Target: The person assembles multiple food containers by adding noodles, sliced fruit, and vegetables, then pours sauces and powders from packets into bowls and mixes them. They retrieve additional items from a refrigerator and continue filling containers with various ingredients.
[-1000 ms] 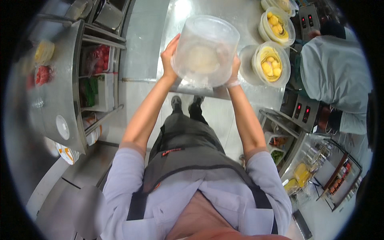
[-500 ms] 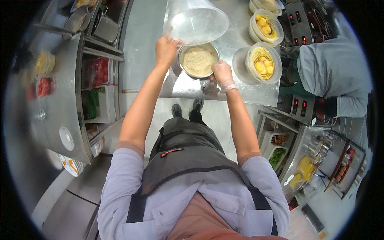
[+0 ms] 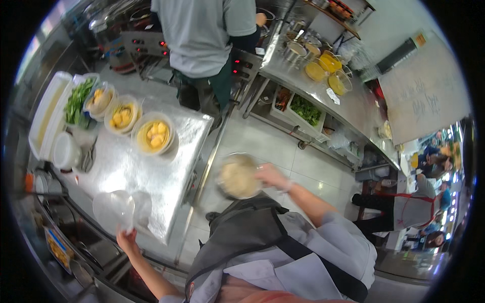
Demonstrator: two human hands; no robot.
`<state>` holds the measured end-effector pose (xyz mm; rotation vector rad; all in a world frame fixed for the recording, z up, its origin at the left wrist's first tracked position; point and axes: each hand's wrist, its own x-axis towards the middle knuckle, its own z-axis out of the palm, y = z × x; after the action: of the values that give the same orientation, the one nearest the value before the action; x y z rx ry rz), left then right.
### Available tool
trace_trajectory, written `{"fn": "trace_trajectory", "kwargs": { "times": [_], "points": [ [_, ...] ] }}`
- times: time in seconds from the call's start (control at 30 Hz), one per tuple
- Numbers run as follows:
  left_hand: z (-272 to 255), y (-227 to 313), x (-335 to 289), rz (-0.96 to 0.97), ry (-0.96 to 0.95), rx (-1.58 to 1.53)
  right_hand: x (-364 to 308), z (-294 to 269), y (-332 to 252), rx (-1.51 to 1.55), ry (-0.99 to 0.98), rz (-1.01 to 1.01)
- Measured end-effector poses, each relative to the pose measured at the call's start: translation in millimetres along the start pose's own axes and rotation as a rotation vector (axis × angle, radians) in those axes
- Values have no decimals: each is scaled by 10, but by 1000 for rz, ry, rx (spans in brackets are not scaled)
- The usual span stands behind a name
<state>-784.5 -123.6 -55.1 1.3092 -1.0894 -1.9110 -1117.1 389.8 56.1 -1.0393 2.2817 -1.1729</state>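
My left hand (image 3: 127,238) grips a clear plastic tub (image 3: 120,209) at the near edge of the steel table (image 3: 151,169). My right hand (image 3: 270,175) holds a round bowl of pale food (image 3: 238,177) out over the tiled floor, to the right of the table. Both arms wear light sleeves and a dark apron hangs in front of me.
Three bowls of yellow food (image 3: 153,134) and a tub of greens (image 3: 76,101) line the table's far side. A person in a grey shirt (image 3: 202,33) stands at the cooker beyond. A long steel counter (image 3: 323,86) with bowls and trays runs along the right.
My view has swung around. The clear tub moved from above the bowl down to the table's near edge in my left hand. My right hand carried the bowl off the table.
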Motion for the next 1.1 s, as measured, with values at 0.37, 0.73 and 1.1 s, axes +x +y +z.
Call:
{"fn": "trace_trajectory", "kwargs": {
  "times": [0.37, 0.73, 1.1],
  "points": [
    [63, -72, 129, -17, 46, -81, -1068, -5189, 2542, -186, 882, 972],
    [3663, -1759, -2773, 32, 835, 50, 3028, -8760, 6023, 452, 756, 430],
    [4089, -1924, -4714, 284, 982, -475, 4959, -8749, 7788, -289, 248, 303]
  ]
}}
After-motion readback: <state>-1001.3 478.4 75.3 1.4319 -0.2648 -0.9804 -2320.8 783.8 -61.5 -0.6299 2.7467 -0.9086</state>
